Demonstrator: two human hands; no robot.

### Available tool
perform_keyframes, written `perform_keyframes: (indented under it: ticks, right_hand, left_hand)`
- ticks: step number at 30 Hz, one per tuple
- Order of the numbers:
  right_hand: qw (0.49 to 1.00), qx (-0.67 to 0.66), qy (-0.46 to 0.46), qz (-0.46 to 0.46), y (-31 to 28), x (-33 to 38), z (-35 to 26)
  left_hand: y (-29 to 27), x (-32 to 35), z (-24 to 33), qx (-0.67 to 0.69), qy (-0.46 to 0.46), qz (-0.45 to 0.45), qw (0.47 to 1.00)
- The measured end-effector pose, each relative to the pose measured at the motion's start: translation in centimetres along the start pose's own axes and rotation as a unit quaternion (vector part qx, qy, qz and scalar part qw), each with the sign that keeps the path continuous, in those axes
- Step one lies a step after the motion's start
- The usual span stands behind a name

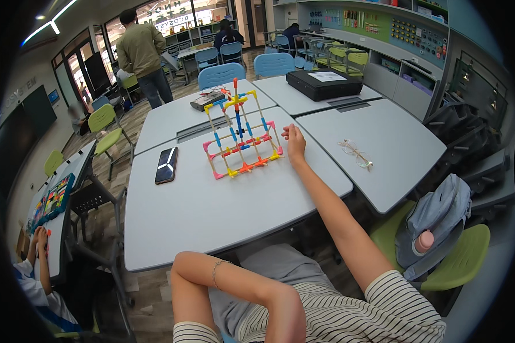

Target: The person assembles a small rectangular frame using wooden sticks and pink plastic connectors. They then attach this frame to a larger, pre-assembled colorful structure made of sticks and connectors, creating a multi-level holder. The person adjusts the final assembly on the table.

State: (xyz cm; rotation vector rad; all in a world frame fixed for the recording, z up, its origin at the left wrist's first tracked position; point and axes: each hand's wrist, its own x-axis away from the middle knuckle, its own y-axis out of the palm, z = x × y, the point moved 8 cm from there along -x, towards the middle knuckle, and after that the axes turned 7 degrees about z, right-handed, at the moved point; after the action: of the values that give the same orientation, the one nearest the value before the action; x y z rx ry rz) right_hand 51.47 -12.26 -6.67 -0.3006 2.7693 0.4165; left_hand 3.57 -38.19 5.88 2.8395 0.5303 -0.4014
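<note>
My right hand (293, 142) rests on the white table just right of a stick-built frame (240, 137), its fingers curled inward, and no object shows in them. The frame stands upright, made of thin wooden sticks joined by pink, yellow, orange and blue connectors. A blue upright with an orange tip (235, 84) rises through its middle. My left arm is bent across my lap, with a thin bracelet (216, 273) on it. Only the back of my left hand (289, 317) shows at the lower edge; its fingers are hidden.
A dark phone (166, 165) lies left of the frame, glasses (356, 154) to the right. Behind are a grey box with wires (207, 99) and a black case (324, 84). A grey backpack (435, 217) sits on a green chair (463, 257). Several people are farther off.
</note>
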Motion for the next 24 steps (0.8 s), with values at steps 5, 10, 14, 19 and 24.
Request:
perform_keyframes:
  ticks: [5, 10, 14, 19, 24]
  right_hand:
    - [1.0, 0.017, -0.006, 0.013, -0.3, 0.3, 0.0]
    - [0.993, 0.057, -0.078, 0.072, -1.2, -0.7, 0.3]
    - [0.981, 0.114, -0.116, 0.102, -1.8, 0.3, -1.4]
    - [0.953, 0.263, -0.096, 0.112, -2.3, 1.1, -2.7]
    - [0.958, 0.27, -0.036, 0.088, -2.3, 1.0, -2.0]
  left_hand:
    - [0.1, 8.1, 1.6, 0.083, 0.002, -0.222, 0.972]
    - [-0.5, 12.1, 2.1, 0.162, -0.083, -0.409, 0.894]
    - [-0.7, 11.8, 1.2, 0.184, -0.177, -0.407, 0.877]
    - [-1.0, 13.4, 1.1, 0.145, -0.256, -0.421, 0.858]
    - [-1.8, 14.1, 1.5, 0.12, -0.316, -0.443, 0.831]
